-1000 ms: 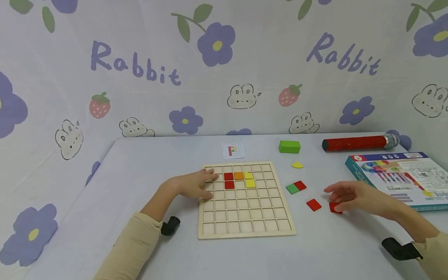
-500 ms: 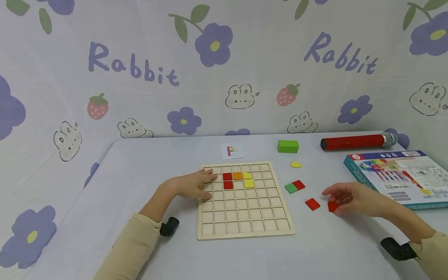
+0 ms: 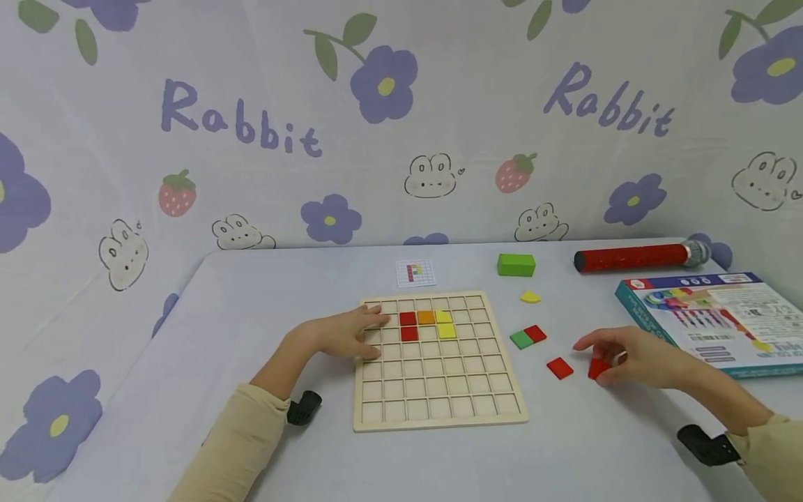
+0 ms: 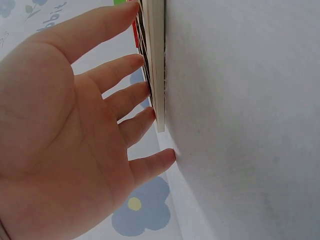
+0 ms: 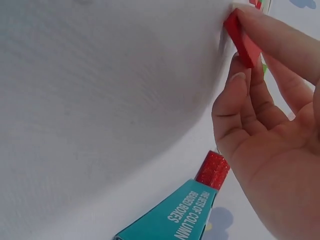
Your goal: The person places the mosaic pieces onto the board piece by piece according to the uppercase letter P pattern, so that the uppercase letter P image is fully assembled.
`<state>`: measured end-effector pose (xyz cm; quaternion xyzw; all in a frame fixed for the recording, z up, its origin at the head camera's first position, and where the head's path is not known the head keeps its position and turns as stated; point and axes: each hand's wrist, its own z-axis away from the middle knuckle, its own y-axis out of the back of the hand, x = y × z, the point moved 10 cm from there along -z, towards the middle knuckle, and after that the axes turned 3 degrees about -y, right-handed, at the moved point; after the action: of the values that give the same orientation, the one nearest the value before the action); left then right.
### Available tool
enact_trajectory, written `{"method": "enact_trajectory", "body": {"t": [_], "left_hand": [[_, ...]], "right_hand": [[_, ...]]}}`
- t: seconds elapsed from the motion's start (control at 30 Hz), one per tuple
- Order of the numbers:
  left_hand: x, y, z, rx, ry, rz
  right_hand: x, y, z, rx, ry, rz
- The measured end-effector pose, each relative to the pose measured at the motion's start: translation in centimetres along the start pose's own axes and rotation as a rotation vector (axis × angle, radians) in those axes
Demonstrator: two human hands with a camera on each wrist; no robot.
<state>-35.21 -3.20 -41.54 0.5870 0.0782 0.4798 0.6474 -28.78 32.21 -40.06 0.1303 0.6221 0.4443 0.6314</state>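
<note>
My right hand pinches a red square tile between thumb and fingers, right of the board. In the right wrist view the tile is tilted on edge, close to the tabletop. My left hand rests at the left edge of a wooden grid board, fingers spread and fairly straight; the left wrist view shows fingertips along the board's edge. Near the board's top lie two red tiles, an orange tile, a yellow square and a yellow rounded piece.
Right of the board lie a green tile against a red tile, another red tile and a yellow rounded piece. Behind are a grid pattern card, green block, glittery red tube and flat box.
My right hand has gripped the red tile and tipped it up from lying on the table. The left hand and the board's tiles have stayed put.
</note>
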Motion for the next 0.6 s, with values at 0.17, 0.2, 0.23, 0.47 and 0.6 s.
{"method": "enact_trajectory", "body": {"t": [0.17,0.2,0.23,0.47,0.6], "left_hand": [[0.0,0.0,-0.1,0.001,0.003,-0.002],[0.0,0.0,-0.1,0.002,0.003,-0.001],[-0.1,0.0,-0.1,0.002,0.008,-0.002],[0.2,0.2,0.2,0.009,0.006,0.006],[0.2,0.1,0.1,0.004,0.000,0.006]], "right_hand": [[0.0,0.1,0.1,-0.024,-0.018,-0.021],[0.0,0.1,0.1,-0.028,-0.016,-0.026],[0.1,0.2,0.0,-0.029,-0.023,-0.035],[0.2,0.4,-1.0,0.006,-0.110,-0.116],[0.1,0.0,-1.8,0.032,-0.161,-0.169]]}}
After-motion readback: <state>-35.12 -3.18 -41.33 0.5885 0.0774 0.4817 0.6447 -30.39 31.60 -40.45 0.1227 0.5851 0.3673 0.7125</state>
